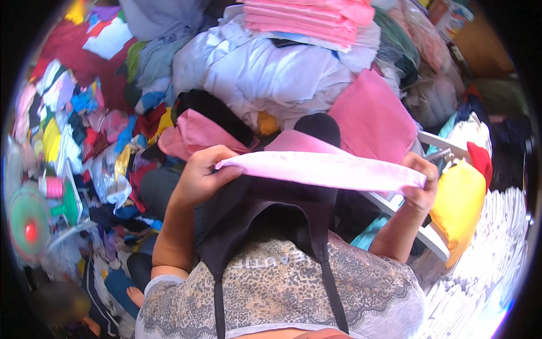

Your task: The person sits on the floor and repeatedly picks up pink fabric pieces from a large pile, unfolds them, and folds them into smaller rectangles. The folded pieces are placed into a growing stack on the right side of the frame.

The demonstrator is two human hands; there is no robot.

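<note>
A light pink piece of cloth (322, 169) is stretched sideways in front of me, its near edge folded into a pale band. My left hand (212, 169) pinches one end between thumb and fingers. At the other end, my right hand (422, 179) grips the corner. Below the cloth is the black apron (265, 198) I am wearing, over a patterned shirt. Just beyond my left hand lies a pink cloth (195, 133) against a black one (217, 110). A darker-looking pink cloth (375, 121) is spread beyond my right hand.
Folded pink cloths (305, 22) are stacked on a large pale fabric bundle (248, 68). Colourful scraps (101, 121) and a fan (31, 226) lie to the left. Yellow cloth (460, 206) hangs by a white frame at right, near white stacks (480, 254). Another person's foot (135, 295) shows lower left.
</note>
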